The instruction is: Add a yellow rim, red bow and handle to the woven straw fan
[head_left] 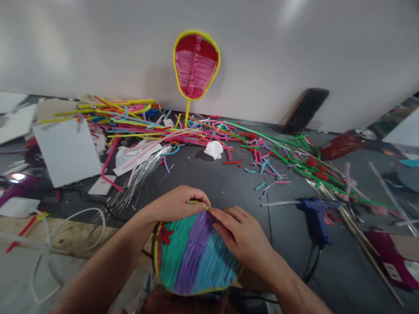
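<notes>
A rounded pipe-cleaner panel (193,257) lies at the near edge of the table, striped green, purple and blue with a yellow pipe-cleaner rim. A red bow-like piece (165,234) sits on its upper left. My left hand (180,201) is closed, thumb and forefinger pinching the rim at the top middle. Right beside it, my right hand (244,233) has its fingertips closed on the same yellow rim, its other fingers curled over the blue stripes. The fingertips of both hands nearly touch. The panel's right edge is partly hidden under my right hand.
A pink and red pipe-cleaner paddle (196,65) stands upright against the white wall. Loose pipe cleaners (157,131) and silver wires (140,179) litter the table. A blue glue gun (316,220), a red can (347,144), a phone (305,110) and crumpled tissue (214,149) are around.
</notes>
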`<state>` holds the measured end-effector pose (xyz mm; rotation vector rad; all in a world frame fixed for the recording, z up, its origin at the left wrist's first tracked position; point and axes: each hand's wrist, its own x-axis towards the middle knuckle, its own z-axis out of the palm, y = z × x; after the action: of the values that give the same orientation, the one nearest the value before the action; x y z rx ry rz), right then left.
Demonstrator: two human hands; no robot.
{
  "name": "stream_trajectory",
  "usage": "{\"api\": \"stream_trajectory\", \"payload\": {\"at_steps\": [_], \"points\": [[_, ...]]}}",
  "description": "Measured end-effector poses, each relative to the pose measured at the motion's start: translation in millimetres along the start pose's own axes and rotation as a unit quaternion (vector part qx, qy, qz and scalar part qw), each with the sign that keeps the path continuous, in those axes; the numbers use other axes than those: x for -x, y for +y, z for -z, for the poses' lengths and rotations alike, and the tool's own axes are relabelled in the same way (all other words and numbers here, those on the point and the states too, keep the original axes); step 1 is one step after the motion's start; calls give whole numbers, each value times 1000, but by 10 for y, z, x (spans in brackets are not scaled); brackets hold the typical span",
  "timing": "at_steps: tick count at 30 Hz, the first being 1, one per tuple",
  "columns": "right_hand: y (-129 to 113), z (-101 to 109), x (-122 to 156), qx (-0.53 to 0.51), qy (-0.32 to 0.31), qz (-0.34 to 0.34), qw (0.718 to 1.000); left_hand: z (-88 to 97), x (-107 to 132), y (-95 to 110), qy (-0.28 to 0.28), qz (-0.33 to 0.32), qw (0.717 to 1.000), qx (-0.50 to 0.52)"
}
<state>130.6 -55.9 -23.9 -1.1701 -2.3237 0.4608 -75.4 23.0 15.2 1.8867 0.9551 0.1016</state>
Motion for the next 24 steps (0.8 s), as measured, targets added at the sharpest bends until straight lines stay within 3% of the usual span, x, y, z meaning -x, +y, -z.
{"api": "stream_trajectory", "payload": {"at_steps": [6, 10, 14, 19, 22, 24], "points": [[49, 99, 9, 10, 17, -48, 999, 18, -18, -29, 5, 9, 1000, 7], [79, 276, 110, 55, 3, -82, 995, 22, -32, -71, 9, 27, 1000, 13], [192, 548, 379, 117, 64, -121, 984, 22, -36, -106, 11, 34, 999, 34], [536, 807, 859, 269, 133, -232, 925, 66, -27, -149, 16, 43, 998, 50], [748, 834, 1106, 330, 109, -316, 883, 96, -27, -176, 38, 61, 995, 65], [838, 809, 1207, 326, 92, -359, 870, 101, -31, -193, 53, 71, 993, 78]]}}
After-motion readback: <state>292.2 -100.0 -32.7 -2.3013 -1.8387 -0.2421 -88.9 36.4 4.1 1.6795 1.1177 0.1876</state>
